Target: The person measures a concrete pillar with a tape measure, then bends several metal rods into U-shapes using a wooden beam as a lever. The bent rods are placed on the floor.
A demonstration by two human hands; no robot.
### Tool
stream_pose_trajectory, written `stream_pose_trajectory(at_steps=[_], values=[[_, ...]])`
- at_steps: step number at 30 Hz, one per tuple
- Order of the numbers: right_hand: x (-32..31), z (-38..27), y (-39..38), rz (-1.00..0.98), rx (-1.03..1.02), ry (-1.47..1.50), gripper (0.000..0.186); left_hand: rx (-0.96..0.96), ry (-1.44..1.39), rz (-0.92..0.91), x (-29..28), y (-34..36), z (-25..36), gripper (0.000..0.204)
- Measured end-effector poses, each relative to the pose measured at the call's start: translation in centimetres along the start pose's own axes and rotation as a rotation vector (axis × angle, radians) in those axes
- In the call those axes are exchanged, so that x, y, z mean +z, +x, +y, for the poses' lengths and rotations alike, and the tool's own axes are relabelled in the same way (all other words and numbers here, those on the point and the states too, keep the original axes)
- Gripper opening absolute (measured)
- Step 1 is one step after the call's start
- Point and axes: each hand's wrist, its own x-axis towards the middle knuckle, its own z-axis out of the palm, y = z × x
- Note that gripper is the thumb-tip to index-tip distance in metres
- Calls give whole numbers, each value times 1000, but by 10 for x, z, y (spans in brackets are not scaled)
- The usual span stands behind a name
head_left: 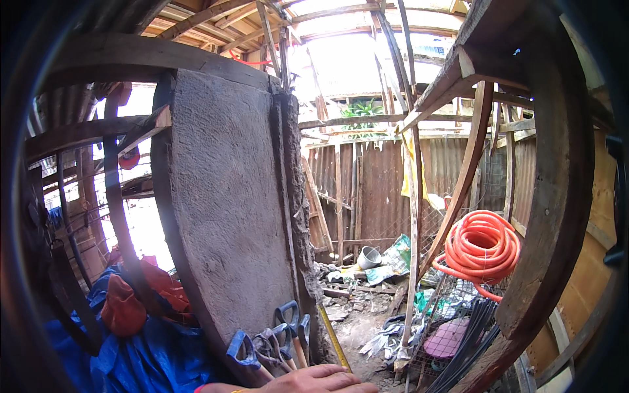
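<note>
Head view: wall (229, 196) is a tall grey slab, rough grainy plaster, right edge jagged and crumbly. Tool handles (299, 350) bunched at its foot, blue and grey D-shaped tops, some pale wooden shafts. Yellow strip (334, 339), long, thin, straight, slants down by the wall's broken edge. Left: blue tarp (144, 354), crumpled, shiny. Right: hose (472, 263), smooth orange coil, above dark thin rods (466, 350). Thick curved-looking wooden post (557, 196) borders that side. Back: rusty ribbed metal fence (386, 187), grey bucket (369, 258) tipped in front.

Open room: passage between the wall's edge and a thin wooden pole (413, 262), ground (357, 321) uneven, strewn with rubble. Handles crowd the space left of the hand.

Left hand (314, 381) at bottom edge, back up, fingers stretched rightward, palm hidden; can't tell if it grips anything. Strip's lower end goes down to just behind the fingers, contact unclear. Handles just above and left of the knuckles. Right hand out of view, grip can't be told.
</note>
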Motion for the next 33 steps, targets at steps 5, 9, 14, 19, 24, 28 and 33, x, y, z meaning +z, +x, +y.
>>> stream_pose_trajectory(at_steps=[5,9,14,19,24,28,33], values=[[-1,-6,8,-6,-10,0,55,-250,-515,-258,119,-59,-50,37],[1,-10,11,-17,-10,-7,57,-565,-759,-498,215,-106,-54,39],[5,-12,12,-18,-11,-4,60,-640,-826,-517,254,-117,-52,40],[5,17,8,-6,25,30,63,-636,-861,-510,264,-98,-50,41],[10,91,-16,28,133,97,65,-630,-895,-522,309,-92,-46,43],[33,159,-73,58,239,162,67,-740,-861,-570,389,-106,-28,45],[44,208,-159,114,194,59,71,-1439,-1596,33,444,-131,-46,44]])
